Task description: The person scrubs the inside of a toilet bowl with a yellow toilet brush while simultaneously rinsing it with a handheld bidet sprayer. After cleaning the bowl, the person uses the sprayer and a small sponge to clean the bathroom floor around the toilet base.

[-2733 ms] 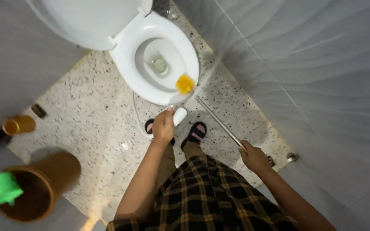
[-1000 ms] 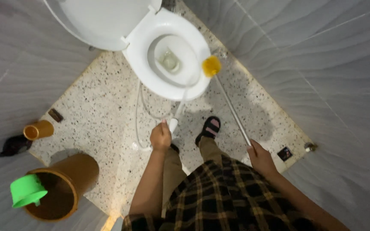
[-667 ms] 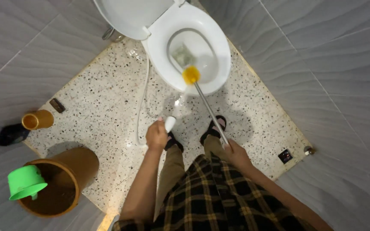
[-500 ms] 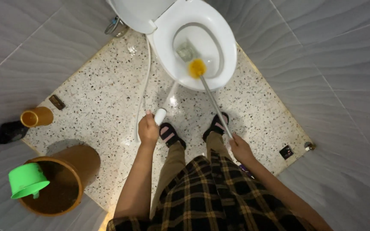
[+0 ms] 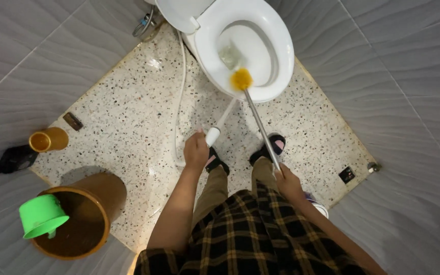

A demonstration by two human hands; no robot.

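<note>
Right grip point(image 5: 287, 182) holds yellow-headed, metal-handled toilet brush point(image 5: 254, 112).

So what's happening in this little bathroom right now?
A person stands facing a white toilet. The right hand grips a long-handled brush, its yellow head resting on the near rim of the bowl. The left hand holds a white spray nozzle on a hose, pointed at the bowl. A brown bucket with a green scoop stands to the left.

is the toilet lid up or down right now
Up. The white lid is tipped back off the seat, leaving the toilet bowl open, with the yellow brush head resting on its near rim.
</note>
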